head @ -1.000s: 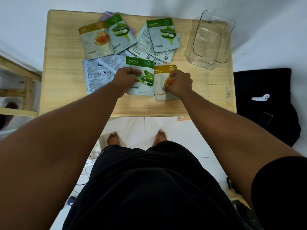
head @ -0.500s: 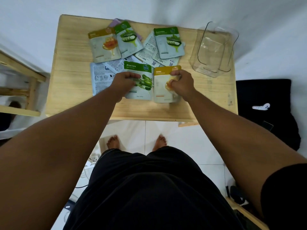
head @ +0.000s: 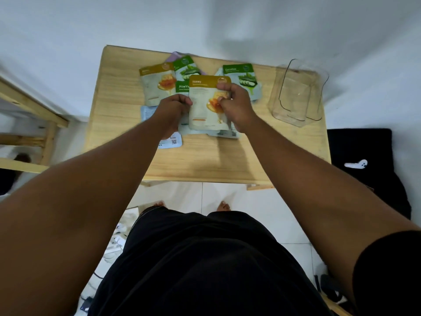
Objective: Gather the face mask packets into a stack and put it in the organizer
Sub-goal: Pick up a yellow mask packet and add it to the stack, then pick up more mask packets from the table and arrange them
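Face mask packets lie spread over the far half of the wooden table (head: 205, 163). My right hand (head: 237, 106) grips a yellow Honey packet (head: 202, 103) lifted above the others and laid over the green Aloe Vera packet (head: 182, 86). My left hand (head: 170, 112) is closed on that Aloe Vera packet's lower left part, mostly hidden under the Honey one. A second honey packet (head: 155, 85), another aloe packet (head: 185, 67) and a Cucumber packet (head: 243, 76) rest behind. The clear plastic organizer (head: 298, 92) stands empty at the table's right end.
Face-down white packets (head: 170, 141) lie under my hands and forearm. A wooden frame (head: 29, 110) stands left of the table. A black cushion (head: 364, 160) lies on the floor to the right. Cables and white items (head: 114, 247) lie on the tiled floor by my feet.
My right hand has lifted the Honey packet and carried it left over the Aloe Vera packet held by my left hand. The camera view has tilted down.
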`<state>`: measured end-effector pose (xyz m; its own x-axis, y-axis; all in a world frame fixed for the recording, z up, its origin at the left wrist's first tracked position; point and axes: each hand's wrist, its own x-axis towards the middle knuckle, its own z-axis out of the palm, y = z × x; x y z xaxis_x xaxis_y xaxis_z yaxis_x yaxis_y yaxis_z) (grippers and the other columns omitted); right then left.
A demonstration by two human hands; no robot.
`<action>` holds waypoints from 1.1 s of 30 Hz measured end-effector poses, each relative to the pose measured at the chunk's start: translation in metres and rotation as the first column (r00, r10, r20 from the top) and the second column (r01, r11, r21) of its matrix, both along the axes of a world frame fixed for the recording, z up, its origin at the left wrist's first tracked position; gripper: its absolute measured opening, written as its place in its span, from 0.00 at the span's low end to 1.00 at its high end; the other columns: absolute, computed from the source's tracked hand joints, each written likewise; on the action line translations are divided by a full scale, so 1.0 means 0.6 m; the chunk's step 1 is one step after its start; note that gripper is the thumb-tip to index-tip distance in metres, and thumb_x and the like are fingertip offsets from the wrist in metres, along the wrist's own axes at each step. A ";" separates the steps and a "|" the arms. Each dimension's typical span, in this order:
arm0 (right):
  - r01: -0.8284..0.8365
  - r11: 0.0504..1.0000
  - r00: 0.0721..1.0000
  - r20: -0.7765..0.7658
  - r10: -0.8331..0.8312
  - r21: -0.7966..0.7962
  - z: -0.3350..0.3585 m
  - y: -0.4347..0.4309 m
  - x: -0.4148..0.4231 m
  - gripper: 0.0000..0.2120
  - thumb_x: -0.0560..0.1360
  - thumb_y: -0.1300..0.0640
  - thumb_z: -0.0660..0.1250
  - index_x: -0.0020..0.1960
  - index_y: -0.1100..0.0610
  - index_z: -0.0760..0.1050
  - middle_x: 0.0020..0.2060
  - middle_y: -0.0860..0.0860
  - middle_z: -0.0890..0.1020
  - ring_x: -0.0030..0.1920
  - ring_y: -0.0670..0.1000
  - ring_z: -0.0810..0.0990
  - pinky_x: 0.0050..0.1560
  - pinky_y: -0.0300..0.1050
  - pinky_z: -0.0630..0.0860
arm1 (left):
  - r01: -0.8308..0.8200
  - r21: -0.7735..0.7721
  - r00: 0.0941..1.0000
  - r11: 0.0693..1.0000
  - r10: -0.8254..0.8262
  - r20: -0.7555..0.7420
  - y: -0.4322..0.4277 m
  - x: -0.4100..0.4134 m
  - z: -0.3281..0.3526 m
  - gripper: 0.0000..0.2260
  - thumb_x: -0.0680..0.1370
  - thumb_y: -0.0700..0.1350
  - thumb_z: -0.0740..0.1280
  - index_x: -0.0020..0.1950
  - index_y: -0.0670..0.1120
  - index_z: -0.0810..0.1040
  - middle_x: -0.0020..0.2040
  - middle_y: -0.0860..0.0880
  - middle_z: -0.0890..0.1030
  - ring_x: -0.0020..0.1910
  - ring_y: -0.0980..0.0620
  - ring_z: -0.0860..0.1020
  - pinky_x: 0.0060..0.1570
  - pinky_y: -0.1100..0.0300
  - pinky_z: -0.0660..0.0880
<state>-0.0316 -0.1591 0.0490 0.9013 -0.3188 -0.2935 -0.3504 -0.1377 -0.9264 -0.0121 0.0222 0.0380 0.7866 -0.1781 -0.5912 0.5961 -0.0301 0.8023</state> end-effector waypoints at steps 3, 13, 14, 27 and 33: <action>-0.012 1.000 1.000 -0.003 0.012 -0.009 -0.008 0.034 0.013 0.19 0.70 0.70 0.73 0.60 0.59 0.78 0.60 0.54 0.80 0.57 0.51 0.81 0.55 0.45 0.82 | -0.017 -0.114 0.998 0.993 0.009 -0.070 0.023 0.017 0.011 0.15 0.76 0.34 0.58 0.35 0.49 0.76 0.45 0.47 0.79 0.45 0.44 0.78 0.38 0.53 0.79; 0.126 0.984 0.991 -0.025 -0.130 -0.125 -0.029 0.035 0.039 0.12 0.69 0.48 0.75 0.51 0.46 0.78 0.53 0.45 0.82 0.59 0.46 0.80 0.59 0.55 0.81 | 0.111 -0.124 0.993 0.986 -0.117 -0.035 0.033 0.057 0.006 0.15 0.78 0.30 0.63 0.57 0.45 0.83 0.51 0.47 0.83 0.48 0.45 0.82 0.39 0.53 0.83; 0.149 0.975 0.987 -0.031 -0.155 -0.163 -0.032 0.022 0.042 0.11 0.71 0.48 0.73 0.52 0.47 0.78 0.51 0.44 0.81 0.59 0.46 0.80 0.59 0.56 0.80 | 0.097 -0.107 0.994 0.989 -0.103 -0.046 0.025 0.059 0.004 0.16 0.78 0.30 0.63 0.58 0.44 0.83 0.50 0.47 0.84 0.47 0.45 0.83 0.38 0.54 0.82; -0.222 0.753 0.952 -0.303 0.031 -0.620 -0.100 -0.164 0.160 0.17 0.74 0.50 0.71 0.62 0.50 0.76 0.64 0.56 0.74 0.64 0.58 0.74 0.62 0.48 0.73 | -0.164 0.071 0.985 0.984 0.167 -0.051 -0.075 0.137 -0.048 0.19 0.73 0.28 0.62 0.45 0.50 0.84 0.60 0.44 0.82 0.57 0.40 0.80 0.50 0.47 0.82; -0.273 0.748 0.914 -0.405 0.006 -0.605 -0.107 -0.176 0.183 0.18 0.69 0.49 0.78 0.57 0.47 0.78 0.62 0.55 0.72 0.63 0.56 0.71 0.60 0.51 0.75 | -0.115 0.089 0.992 0.989 0.119 -0.039 -0.085 0.140 -0.064 0.19 0.73 0.28 0.61 0.44 0.50 0.84 0.55 0.47 0.82 0.57 0.42 0.80 0.49 0.50 0.81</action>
